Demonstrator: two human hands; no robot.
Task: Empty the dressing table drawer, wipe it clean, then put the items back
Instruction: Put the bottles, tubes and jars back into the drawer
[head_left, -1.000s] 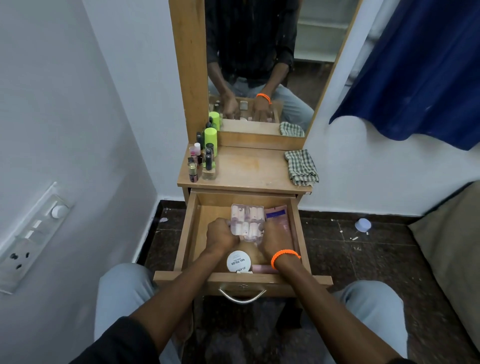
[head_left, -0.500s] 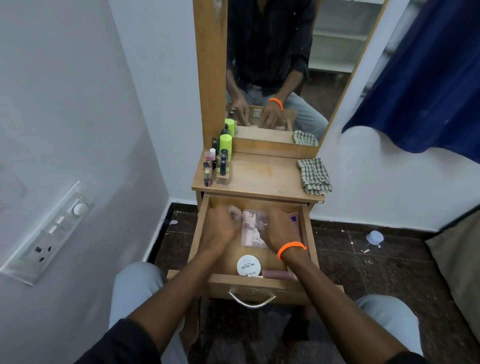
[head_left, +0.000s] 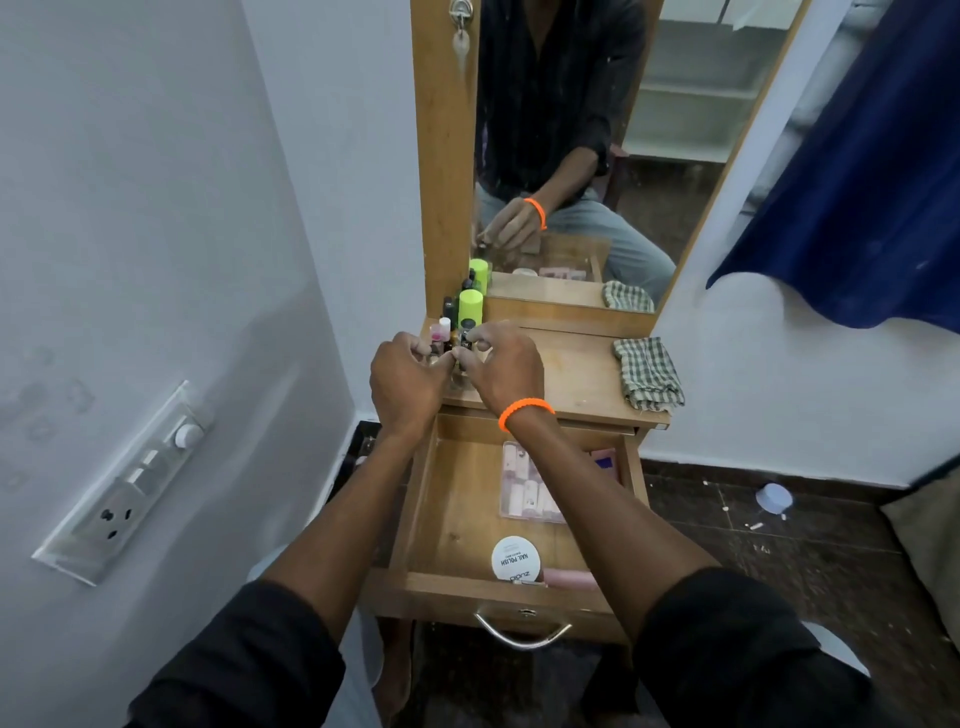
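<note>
Drawer (head_left: 457, 519) of the dressing table pulled fully out beneath the tabletop (head_left: 571, 374), only partly emptied. Inside it: clear case of small pale tubes (head_left: 524, 483) toward the back right, purple packet (head_left: 605, 460) behind the right forearm, round white tin marked NAIL POLISH (head_left: 515, 558) near the front wall, pink tube (head_left: 571, 578) just beside the tin.

Left hand (head_left: 408, 379) and right hand (head_left: 506, 371), the latter wearing an orange wristband (head_left: 525, 410), raised together above the drawer at the tabletop's left end, fingertips pinched close around something small among the cluster of little bottles (head_left: 452, 332) by the lime-capped bottle (head_left: 470, 306). Exactly what is pinched, and whether each hand truly grips it, cannot be told; fingers cover it.

Bottles gathered at the left end, hard against the mirror frame (head_left: 444, 156), likely to keep them upright and out of the way. Folded checked cloth (head_left: 648, 371) waiting at the tabletop's right end, presumably for wiping once the drawer is bare. At least 4 items left to lift out first.
</note>
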